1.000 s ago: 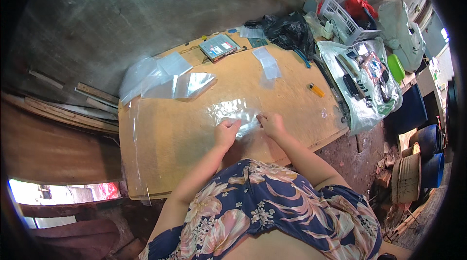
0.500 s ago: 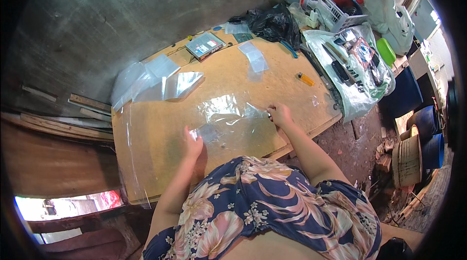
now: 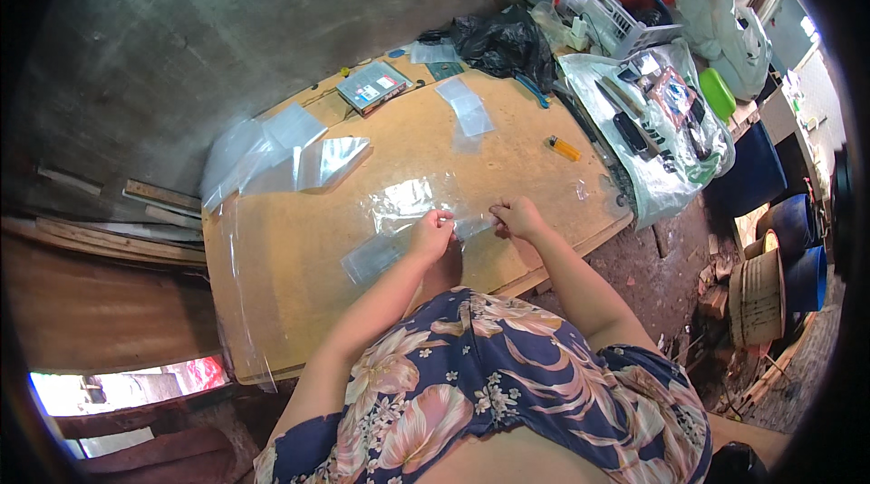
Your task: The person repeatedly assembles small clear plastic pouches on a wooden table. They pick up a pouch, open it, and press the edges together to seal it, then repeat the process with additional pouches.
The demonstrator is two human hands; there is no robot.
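Tabletop (image 3: 290, 303) bears clear sheets (image 3: 294, 129), 1 orange lighter (image 3: 565, 149).

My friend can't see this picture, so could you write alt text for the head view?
A bare left hand and right hand hold clear plastic over a tan table. Beyond lie plastic sheets, an orange lighter and a black bag.
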